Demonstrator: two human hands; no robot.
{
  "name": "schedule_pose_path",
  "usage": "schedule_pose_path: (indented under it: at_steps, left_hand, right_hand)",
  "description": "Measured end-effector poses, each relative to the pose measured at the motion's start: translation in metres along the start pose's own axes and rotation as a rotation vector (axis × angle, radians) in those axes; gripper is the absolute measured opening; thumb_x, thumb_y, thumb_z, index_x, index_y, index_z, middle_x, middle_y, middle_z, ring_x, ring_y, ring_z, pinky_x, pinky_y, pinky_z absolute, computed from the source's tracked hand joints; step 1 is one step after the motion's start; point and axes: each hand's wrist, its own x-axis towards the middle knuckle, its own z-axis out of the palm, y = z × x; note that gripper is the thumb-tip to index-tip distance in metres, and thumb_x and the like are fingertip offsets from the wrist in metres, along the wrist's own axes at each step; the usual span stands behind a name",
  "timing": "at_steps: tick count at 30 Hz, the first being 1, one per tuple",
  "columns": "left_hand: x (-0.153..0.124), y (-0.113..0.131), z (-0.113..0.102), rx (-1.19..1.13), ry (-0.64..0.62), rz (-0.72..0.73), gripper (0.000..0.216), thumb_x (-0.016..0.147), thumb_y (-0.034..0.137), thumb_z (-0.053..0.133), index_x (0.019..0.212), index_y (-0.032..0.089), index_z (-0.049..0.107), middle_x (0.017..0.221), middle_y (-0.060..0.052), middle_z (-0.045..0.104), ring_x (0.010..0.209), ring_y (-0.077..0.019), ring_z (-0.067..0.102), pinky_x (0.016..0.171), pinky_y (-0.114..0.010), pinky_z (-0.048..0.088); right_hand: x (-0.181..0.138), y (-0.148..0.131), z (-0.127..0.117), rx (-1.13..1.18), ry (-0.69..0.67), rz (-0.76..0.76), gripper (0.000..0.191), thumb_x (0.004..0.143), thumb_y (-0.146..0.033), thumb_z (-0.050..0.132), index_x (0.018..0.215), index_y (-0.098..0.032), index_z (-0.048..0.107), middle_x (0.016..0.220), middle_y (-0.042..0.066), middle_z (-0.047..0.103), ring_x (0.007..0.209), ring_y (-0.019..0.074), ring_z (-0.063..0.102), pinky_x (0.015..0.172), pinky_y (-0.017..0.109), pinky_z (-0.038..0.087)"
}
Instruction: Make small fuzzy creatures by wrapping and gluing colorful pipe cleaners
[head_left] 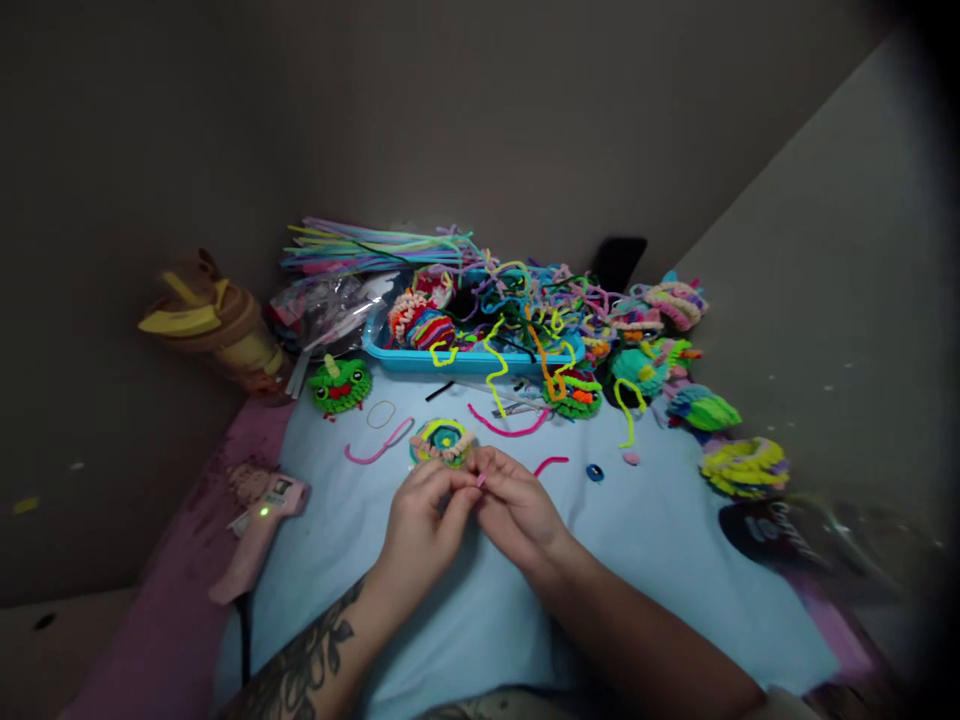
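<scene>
Both hands (469, 500) pinching a pink pipe-cleaner piece (481, 481)

both hands, left (422, 515) & right (516, 505), pinch a small pink piece (481, 480) together, just below a round woven disc (442, 442), blue tray (405, 358) behind.

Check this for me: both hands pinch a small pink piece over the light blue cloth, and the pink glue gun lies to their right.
Wrong on one count: the head view shows the pink glue gun lying to their left, not their right. The rest stands: the left hand and right hand pinch the small pink piece over the light blue cloth.
</scene>
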Motion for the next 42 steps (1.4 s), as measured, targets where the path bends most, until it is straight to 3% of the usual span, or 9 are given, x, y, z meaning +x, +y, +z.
schedule_pose_path:
  at_steps: [3, 8, 13, 17, 21, 25, 30, 36, 42]
  left_hand:
    - [0.005, -0.004, -0.002, -0.135, -0.019, -0.141, 0.017, 0.08, 0.03, 0.057, 0.075, 0.017, 0.067, 0.066, -0.002, 0.058, 0.063, -0.0126, 0.05, 0.056, -0.023, 0.038]
    - [0.015, -0.01, -0.008, -0.587, -0.104, -0.471, 0.023, 0.071, 0.037, 0.064, 0.072, 0.015, 0.066, 0.056, 0.001, 0.051, 0.048, -0.0074, 0.036, 0.045, -0.02, 0.026]
    - [0.02, -0.01, -0.016, -0.759, -0.134, -0.588, 0.023, 0.064, 0.036, 0.07, 0.066, 0.014, 0.064, 0.052, 0.002, 0.045, 0.043, -0.0048, 0.026, 0.041, -0.021, 0.015]
    - [0.021, -0.01, -0.02, -0.611, -0.143, -0.475, 0.024, 0.068, 0.038, 0.067, 0.07, 0.014, 0.065, 0.057, 0.0, 0.054, 0.046, -0.0071, 0.037, 0.044, -0.021, 0.025]
    - [0.018, -0.01, -0.023, -0.201, -0.147, -0.203, 0.021, 0.078, 0.035, 0.059, 0.075, 0.015, 0.067, 0.071, -0.004, 0.062, 0.068, -0.0142, 0.054, 0.062, -0.025, 0.04]
    - [0.014, -0.007, -0.024, 0.108, -0.171, 0.006, 0.019, 0.085, 0.029, 0.051, 0.083, 0.018, 0.066, 0.081, -0.005, 0.063, 0.081, -0.0164, 0.057, 0.073, -0.028, 0.043]
    - [0.013, -0.006, -0.027, 0.227, -0.174, 0.092, 0.017, 0.086, 0.026, 0.049, 0.087, 0.019, 0.065, 0.086, -0.005, 0.064, 0.086, -0.0171, 0.057, 0.078, -0.029, 0.043]
    - [0.012, -0.01, -0.027, 0.306, -0.138, 0.161, 0.015, 0.086, 0.024, 0.051, 0.085, 0.019, 0.065, 0.081, -0.005, 0.062, 0.08, -0.0165, 0.056, 0.072, -0.028, 0.043]
    - [0.004, -0.005, -0.016, 0.178, -0.104, 0.142, 0.013, 0.084, 0.022, 0.054, 0.084, 0.018, 0.066, 0.073, -0.004, 0.06, 0.072, -0.015, 0.056, 0.064, -0.025, 0.042]
  right_hand:
    - [0.002, -0.008, -0.003, -0.122, 0.009, -0.021, 0.016, 0.07, -0.032, 0.069, 0.069, -0.019, 0.058, 0.073, 0.0, 0.053, 0.069, 0.0142, 0.047, 0.068, 0.027, 0.04]
    - [0.005, -0.024, -0.015, -0.435, 0.078, -0.189, 0.022, 0.08, -0.035, 0.06, 0.097, -0.024, 0.067, 0.108, 0.005, 0.055, 0.087, 0.0159, 0.052, 0.071, 0.027, 0.042]
    - [0.004, -0.031, -0.018, -0.71, 0.058, -0.366, 0.018, 0.08, -0.03, 0.06, 0.094, -0.026, 0.069, 0.106, 0.005, 0.055, 0.105, 0.0197, 0.05, 0.084, 0.032, 0.043]
    - [-0.002, -0.032, -0.011, -0.932, 0.02, -0.461, 0.02, 0.079, -0.025, 0.061, 0.098, -0.027, 0.068, 0.102, 0.006, 0.054, 0.099, 0.0191, 0.053, 0.079, 0.032, 0.046]
    - [-0.003, -0.029, -0.011, -1.152, 0.01, -0.668, 0.021, 0.081, -0.022, 0.059, 0.101, -0.027, 0.066, 0.099, 0.006, 0.054, 0.096, 0.0189, 0.054, 0.084, 0.036, 0.047]
    - [-0.001, -0.025, -0.015, -1.342, -0.048, -0.798, 0.019, 0.083, -0.019, 0.056, 0.098, -0.026, 0.067, 0.098, 0.006, 0.056, 0.095, 0.0192, 0.053, 0.081, 0.035, 0.047]
    - [-0.001, -0.025, -0.017, -1.404, -0.073, -0.816, 0.014, 0.084, -0.017, 0.055, 0.088, -0.023, 0.068, 0.095, 0.007, 0.058, 0.092, 0.0193, 0.052, 0.081, 0.035, 0.046]
    - [0.0, -0.028, -0.016, -1.279, -0.023, -0.733, 0.014, 0.084, -0.015, 0.053, 0.08, -0.021, 0.065, 0.085, 0.005, 0.06, 0.085, 0.0179, 0.053, 0.078, 0.033, 0.043]
    - [-0.001, -0.017, -0.005, -0.648, 0.109, -0.417, 0.011, 0.077, -0.022, 0.059, 0.067, -0.019, 0.057, 0.075, 0.001, 0.054, 0.071, 0.0138, 0.05, 0.064, 0.025, 0.04]
